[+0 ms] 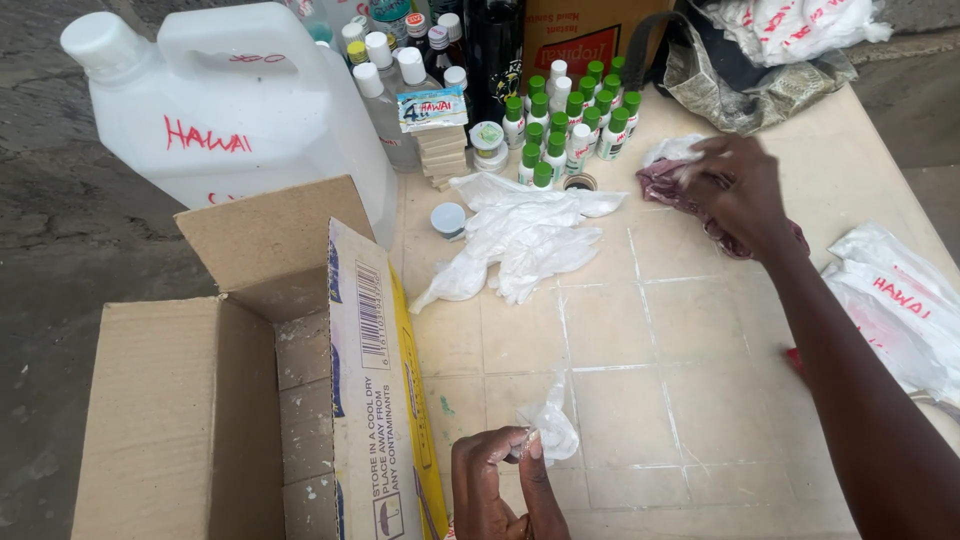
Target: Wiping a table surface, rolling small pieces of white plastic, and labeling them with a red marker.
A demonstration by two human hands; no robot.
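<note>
My left hand (pixel 500 480) sits at the near edge of the cream table (pixel 620 330), its fingers pinched on a small crumpled piece of white plastic (pixel 552 425). Stretched across the table's right side, my right hand (pixel 735 190) presses on a dark red cloth (pixel 668 182) that lies against a bit of white cloth. A heap of crumpled white plastic bags (pixel 520 235) lies between the two hands, further back.
An open cardboard box (pixel 250 400) stands at the left. Behind it is a large white jug (pixel 240 110). Several small green-capped bottles (pixel 565 120), other bottles, a grey bag (pixel 740 80) and white printed bags (pixel 895 300) line the back and right edge.
</note>
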